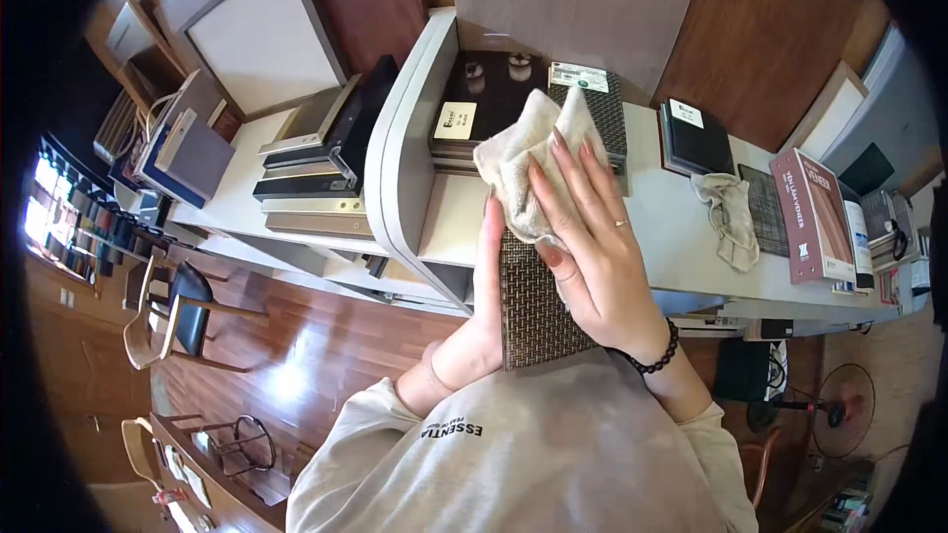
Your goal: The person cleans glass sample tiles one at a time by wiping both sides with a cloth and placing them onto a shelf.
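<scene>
In front of my chest is a sample board [538, 306] with a dark brown and gold woven pattern, tilted up. My left hand [482, 311] grips its left edge, and the fingers behind it are hidden. A cream cloth [528, 153], bunched up, lies over the board's upper part. My right hand [597, 247] presses the cloth flat against the board, fingers stretched over it and thumb at its lower edge. Just beyond the cloth is a stack of woven-textured sample boards [604, 104] with a white label on top.
Glossy dark panels [484, 89] lie on the white counter [449, 217] behind the board. To the right are a black sample [696, 133], a second cloth [726, 217] and a red veneer binder [805, 217]. Stacked frame samples [316, 197] stand left of a curved divider [400, 138].
</scene>
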`<action>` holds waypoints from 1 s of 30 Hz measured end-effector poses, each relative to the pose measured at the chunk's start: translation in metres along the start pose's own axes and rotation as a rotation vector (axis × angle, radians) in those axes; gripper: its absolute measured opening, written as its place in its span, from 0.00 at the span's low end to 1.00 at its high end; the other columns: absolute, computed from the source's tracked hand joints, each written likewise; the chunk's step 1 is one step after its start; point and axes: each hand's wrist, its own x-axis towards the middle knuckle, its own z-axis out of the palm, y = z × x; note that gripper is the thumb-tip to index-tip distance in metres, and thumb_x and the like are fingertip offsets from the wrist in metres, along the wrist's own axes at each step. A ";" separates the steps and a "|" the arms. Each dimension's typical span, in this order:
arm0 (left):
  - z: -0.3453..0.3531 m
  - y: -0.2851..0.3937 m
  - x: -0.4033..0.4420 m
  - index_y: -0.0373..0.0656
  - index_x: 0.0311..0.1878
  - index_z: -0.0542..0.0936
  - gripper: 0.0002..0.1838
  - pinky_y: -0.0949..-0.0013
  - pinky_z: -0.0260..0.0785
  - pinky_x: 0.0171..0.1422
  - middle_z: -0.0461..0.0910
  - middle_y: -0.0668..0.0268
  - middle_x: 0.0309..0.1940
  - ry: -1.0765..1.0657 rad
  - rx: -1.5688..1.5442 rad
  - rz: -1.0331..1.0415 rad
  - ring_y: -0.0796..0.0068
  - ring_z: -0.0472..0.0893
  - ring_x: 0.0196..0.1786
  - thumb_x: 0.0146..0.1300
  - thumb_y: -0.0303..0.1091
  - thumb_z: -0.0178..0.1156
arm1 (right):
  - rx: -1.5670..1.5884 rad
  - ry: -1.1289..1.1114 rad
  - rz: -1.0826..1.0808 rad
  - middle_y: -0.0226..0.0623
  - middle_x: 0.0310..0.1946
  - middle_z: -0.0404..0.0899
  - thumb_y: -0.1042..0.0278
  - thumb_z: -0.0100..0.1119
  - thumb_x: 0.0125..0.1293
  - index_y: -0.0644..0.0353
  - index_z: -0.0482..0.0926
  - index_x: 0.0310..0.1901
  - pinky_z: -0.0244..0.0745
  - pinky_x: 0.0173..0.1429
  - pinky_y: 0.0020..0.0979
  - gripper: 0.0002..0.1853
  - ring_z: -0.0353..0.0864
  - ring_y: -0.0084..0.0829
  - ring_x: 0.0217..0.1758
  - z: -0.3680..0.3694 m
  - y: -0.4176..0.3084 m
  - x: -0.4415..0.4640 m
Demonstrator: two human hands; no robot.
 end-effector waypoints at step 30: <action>-0.004 -0.097 0.058 0.50 0.77 0.44 0.51 0.57 0.45 0.77 0.51 0.63 0.74 0.102 0.827 0.357 0.64 0.53 0.74 0.61 0.71 0.52 | 0.803 0.934 0.622 0.41 0.53 0.77 0.69 0.51 0.73 0.69 0.68 0.61 0.76 0.56 0.34 0.19 0.79 0.32 0.53 -0.063 0.059 -0.064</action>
